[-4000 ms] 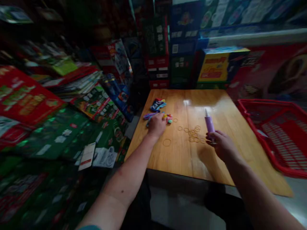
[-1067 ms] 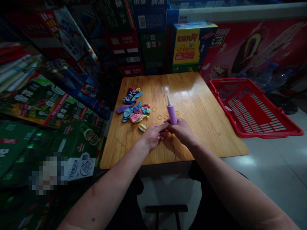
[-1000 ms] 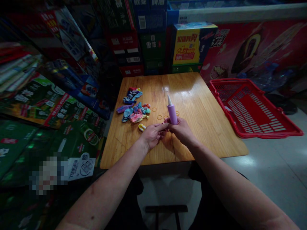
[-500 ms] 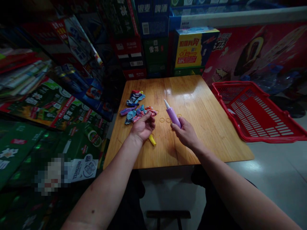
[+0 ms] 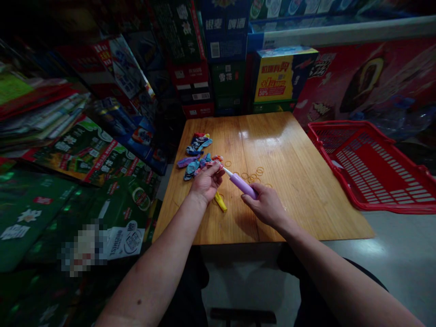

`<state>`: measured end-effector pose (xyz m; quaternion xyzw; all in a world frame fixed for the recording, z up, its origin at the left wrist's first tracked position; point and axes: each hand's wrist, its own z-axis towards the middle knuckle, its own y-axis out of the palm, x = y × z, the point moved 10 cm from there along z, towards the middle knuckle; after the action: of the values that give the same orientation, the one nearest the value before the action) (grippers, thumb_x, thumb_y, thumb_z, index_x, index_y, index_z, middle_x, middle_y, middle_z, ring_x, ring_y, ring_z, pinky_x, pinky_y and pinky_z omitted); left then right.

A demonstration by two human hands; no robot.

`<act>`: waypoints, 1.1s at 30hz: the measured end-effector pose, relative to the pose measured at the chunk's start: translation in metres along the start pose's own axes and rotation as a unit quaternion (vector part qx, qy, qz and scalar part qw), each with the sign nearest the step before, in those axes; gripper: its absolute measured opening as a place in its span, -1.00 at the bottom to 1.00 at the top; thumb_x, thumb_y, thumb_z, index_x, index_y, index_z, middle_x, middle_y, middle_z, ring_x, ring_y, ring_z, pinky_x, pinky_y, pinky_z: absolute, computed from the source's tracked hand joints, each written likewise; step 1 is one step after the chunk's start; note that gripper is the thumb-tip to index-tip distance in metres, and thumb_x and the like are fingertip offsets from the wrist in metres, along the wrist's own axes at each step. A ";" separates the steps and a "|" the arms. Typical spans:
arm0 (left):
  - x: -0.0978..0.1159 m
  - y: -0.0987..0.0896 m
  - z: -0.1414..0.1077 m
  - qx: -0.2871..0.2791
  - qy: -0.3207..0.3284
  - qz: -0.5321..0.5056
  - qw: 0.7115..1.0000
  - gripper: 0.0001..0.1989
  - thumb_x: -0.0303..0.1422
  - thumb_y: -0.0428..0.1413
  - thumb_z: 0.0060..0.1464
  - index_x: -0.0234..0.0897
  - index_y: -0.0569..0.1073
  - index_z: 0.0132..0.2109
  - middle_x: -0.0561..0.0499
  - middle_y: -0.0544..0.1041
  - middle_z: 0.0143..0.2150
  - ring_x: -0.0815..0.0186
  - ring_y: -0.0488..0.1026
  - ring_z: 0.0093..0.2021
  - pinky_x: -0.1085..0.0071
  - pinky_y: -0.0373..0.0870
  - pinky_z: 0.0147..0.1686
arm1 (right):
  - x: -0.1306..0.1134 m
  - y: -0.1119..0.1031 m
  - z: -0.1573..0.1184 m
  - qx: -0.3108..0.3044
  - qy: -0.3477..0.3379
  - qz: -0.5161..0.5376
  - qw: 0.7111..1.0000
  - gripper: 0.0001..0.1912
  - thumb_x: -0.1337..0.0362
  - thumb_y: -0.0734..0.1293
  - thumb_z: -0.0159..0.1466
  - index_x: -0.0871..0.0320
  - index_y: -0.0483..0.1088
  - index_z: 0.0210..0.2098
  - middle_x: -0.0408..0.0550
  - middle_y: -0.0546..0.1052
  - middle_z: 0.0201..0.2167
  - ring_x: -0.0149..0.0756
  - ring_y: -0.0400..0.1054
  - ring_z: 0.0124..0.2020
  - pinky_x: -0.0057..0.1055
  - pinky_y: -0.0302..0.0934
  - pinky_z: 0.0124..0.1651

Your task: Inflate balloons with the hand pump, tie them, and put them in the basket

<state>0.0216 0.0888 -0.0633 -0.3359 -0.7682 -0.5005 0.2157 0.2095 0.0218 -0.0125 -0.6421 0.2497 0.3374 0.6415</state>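
My right hand (image 5: 264, 200) is closed round a purple pump (image 5: 243, 185) with a white tapered nozzle pointing up and left. My left hand (image 5: 207, 181) pinches a pinkish balloon (image 5: 216, 163) at its fingertips, and the nozzle's tip meets it there. Several deflated balloons (image 5: 191, 169) in blue, purple and pink lie just beyond my left hand. Farther back is another small pile of balloons (image 5: 199, 144). A yellow balloon (image 5: 220, 201) rests on the wooden table (image 5: 306, 181) beside my left wrist. Thin rubber bands (image 5: 254, 177) are scattered behind the pump.
A red plastic basket (image 5: 352, 188) stands right of the table. Stacked drink cartons (image 5: 226, 81) and a yellow box (image 5: 272, 78) rise behind it. Green cartons (image 5: 112, 200) and piled papers (image 5: 44, 113) crowd the left. A dark stool (image 5: 243, 315) shows below.
The pump in my right hand has moved left, bringing its nozzle tip to my left fingertips. The view has shifted slightly, and more rubber bands show.
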 end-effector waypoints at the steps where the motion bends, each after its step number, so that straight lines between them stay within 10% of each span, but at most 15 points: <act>1: 0.000 0.001 0.000 -0.003 0.005 0.004 1.000 -0.77 -0.49 0.37 -0.09 -0.28 0.51 -0.27 0.10 0.60 -0.35 0.44 0.56 -0.40 0.59 0.32 -0.50 | 0.000 0.000 0.000 -0.003 0.001 -0.002 1.000 -0.85 0.20 0.34 0.24 0.15 0.48 -0.36 -0.13 0.44 -0.54 -0.35 0.27 -0.52 -0.38 -0.01 -0.44; 33: -0.034 0.025 -0.021 -0.134 -0.069 0.032 0.988 -0.76 -0.37 0.38 -0.04 -0.21 0.56 -0.19 0.07 0.58 -0.16 0.39 0.48 -0.23 0.41 0.35 -0.21 | 0.025 0.025 -0.005 -0.132 0.136 0.233 0.954 -0.72 0.09 0.34 0.25 0.19 0.50 -0.28 -0.11 0.47 -0.51 -0.48 0.17 -0.65 -0.48 0.00 -0.64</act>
<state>0.0626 0.0664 -0.0619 -0.4197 -0.6962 -0.5674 0.1313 0.2069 0.0179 -0.0480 -0.6851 0.4303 0.4169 0.4144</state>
